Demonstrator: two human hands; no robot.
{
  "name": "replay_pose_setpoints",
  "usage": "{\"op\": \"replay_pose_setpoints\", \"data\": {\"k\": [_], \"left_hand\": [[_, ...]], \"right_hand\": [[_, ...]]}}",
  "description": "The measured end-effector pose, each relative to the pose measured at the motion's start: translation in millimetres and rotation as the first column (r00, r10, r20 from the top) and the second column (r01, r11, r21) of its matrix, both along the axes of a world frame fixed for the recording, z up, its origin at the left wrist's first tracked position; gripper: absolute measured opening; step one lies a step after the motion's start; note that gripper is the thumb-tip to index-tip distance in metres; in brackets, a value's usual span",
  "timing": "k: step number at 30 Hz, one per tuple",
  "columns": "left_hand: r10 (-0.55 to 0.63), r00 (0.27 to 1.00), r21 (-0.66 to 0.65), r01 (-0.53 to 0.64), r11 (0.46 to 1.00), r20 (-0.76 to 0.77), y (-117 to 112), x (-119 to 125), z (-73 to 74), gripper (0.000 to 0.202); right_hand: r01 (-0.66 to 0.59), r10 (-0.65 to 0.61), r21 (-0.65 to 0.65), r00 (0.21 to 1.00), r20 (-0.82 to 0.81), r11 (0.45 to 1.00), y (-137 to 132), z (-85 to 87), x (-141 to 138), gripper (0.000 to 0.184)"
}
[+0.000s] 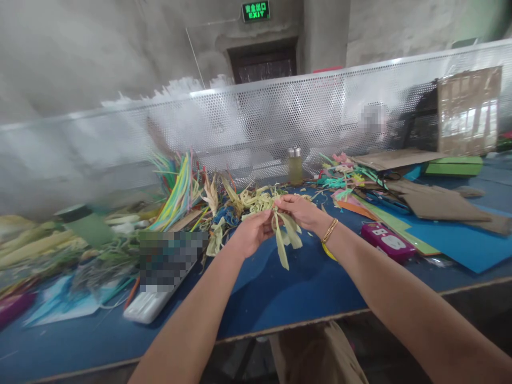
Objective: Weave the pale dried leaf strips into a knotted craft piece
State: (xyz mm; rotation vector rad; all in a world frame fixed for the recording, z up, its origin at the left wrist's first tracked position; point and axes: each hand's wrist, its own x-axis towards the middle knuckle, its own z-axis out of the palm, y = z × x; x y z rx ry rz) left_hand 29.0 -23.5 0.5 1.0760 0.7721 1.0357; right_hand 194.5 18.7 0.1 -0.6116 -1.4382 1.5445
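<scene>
Both my hands meet above the blue table [296,288], pinching a bunch of pale yellow-green leaf strips [285,234]. My left hand [250,232] is closed on the strips from the left. From the right, my right hand [300,210] grips their upper end, fingers curled; a gold bracelet [330,230] sits on that wrist. Several strips hang down below the hands. Behind the hands lies a tangled pile of the same strips [252,200].
A bundle of coloured strips [178,192] fans out at the left. A small bottle [295,165] stands by the perforated metal screen [280,117]. A pink box [388,241], coloured paper sheets [460,240] and brown cardboard [436,205] lie right. A white tray [148,306] lies left.
</scene>
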Motion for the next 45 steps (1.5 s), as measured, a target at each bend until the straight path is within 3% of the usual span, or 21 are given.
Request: {"op": "replay_pose_setpoints", "data": {"k": [6,17,26,33,39,41,43,45], "left_hand": [[0.093,0.996,0.011,-0.093,0.996,-0.011,1,2,-1.7,0.023],[0.220,0.973,0.119,-0.210,0.970,-0.074,3,6,-6.6,0.021],[0.216,0.974,0.194,-0.198,0.961,-0.074,3,7,-3.3,0.028],[0.257,0.952,0.250,-0.212,0.945,-0.164,8,2,-6.3,0.023],[0.229,0.966,0.156,-0.210,0.965,-0.117,8,0,-7.0,0.026],[0.194,0.978,0.110,-0.186,0.976,-0.071,9,2,-11.0,0.024],[0.091,0.995,-0.005,-0.091,0.996,-0.044,11,4,-16.8,0.025],[0.079,0.996,-0.079,-0.082,0.993,-0.051,13,6,-22.2,0.025]], "right_hand": [[0.109,-0.111,0.082,0.994,0.020,0.991,0,-0.9,-5,0.027],[0.135,-0.151,0.214,0.987,0.060,0.968,-12,4.3,-13,0.030],[0.173,-0.172,0.095,0.985,-0.012,0.980,-3,-2.9,-13,0.026],[0.192,-0.197,0.114,0.980,0.035,0.975,-7,-1.4,-15,0.027],[0.177,-0.178,0.085,0.984,0.012,0.981,-4,-11.6,-20,0.034],[0.134,-0.133,0.014,0.991,-0.011,0.991,-2,-18.4,-21,0.030],[0.085,-0.088,-0.094,0.996,-0.032,0.992,0,-25.2,-23,0.030],[0.083,-0.087,-0.153,0.996,-0.016,0.985,3,-31.0,-23,0.030]]}}
